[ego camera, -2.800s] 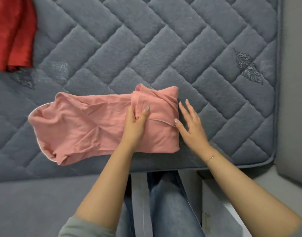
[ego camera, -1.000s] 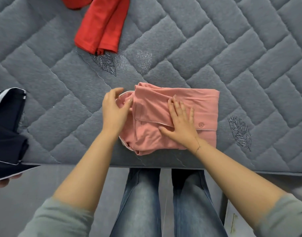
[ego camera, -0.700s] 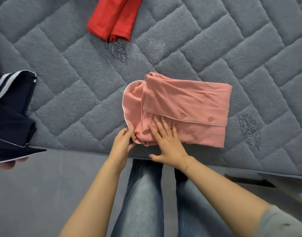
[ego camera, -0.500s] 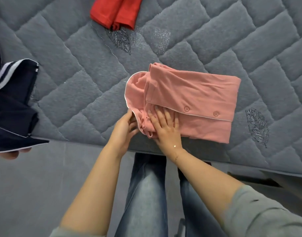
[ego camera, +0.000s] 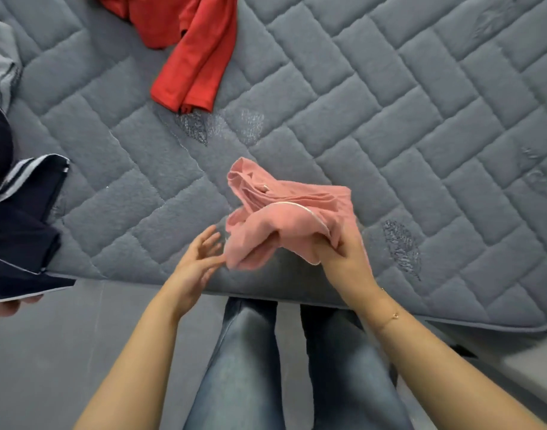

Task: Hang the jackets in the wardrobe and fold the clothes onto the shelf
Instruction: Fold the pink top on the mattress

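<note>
Gripping a folded pink cotton pyjama top [ego camera: 284, 212] from underneath, the right hand [ego camera: 343, 259] lifts the bundle just above the near edge of the grey quilted mattress [ego camera: 390, 119]. Its fingers curl into the cloth, mostly hidden by it. The left hand [ego camera: 194, 265] is empty, fingers spread and relaxed, fingertips just beside the bundle's drooping left corner. The top lies to the right of that free hand and slightly farther from the person. Its long axis runs roughly left to right along the mattress edge; the stacked fold edges and one small button face up and away from the person. The left hand is likely the one to close in and support the sagging end. On the mattress farther back and left lies a red garment [ego camera: 191, 54]; dark navy clothing with white stripes [ego camera: 21, 218] rests at its left edge.
</note>
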Demonstrator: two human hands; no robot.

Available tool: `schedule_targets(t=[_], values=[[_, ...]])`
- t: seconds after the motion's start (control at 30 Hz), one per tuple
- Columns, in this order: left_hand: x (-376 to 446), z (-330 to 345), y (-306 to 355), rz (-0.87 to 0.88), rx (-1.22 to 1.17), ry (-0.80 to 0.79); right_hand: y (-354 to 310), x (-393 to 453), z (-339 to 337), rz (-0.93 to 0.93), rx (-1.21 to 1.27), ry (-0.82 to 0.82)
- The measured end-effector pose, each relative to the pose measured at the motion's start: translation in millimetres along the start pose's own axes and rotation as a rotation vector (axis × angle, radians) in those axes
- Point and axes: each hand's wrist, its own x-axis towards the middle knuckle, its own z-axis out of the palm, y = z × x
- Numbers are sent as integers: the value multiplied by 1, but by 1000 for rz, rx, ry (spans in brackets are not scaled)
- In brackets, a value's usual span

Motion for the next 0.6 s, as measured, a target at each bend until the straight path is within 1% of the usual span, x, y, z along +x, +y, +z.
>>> schedule_targets(t=[0.07,0.1,0.13,0.17,0.23,0.3,0.33,0.37,0.43,0.5,0.53,0.6], values=[[-6,18,12,64,173,-179,-27,0,-25,102,242,14],[-7,28,21,99,254,-208,-36,3,-40,157,344,6],[-6,36,30,135,278,-202,-44,8,-55,205,407,-4],[-4,44,39,162,237,-188,-48,19,-71,249,440,-20],[4,56,53,149,44,-176,-45,52,-99,341,443,-54],[17,68,59,121,-123,-191,-25,92,-118,446,396,-68],[26,77,58,100,-129,-188,-8,109,-126,503,377,-57],[35,86,54,65,-95,-165,14,123,-133,548,357,-38],[54,105,31,-10,57,-149,59,137,-144,613,266,14],[67,116,-2,-71,213,-117,98,131,-153,634,230,118],[71,119,-17,-93,235,-55,112,123,-155,637,258,154],[70,124,-41,-81,202,101,133,96,-152,645,271,162]])
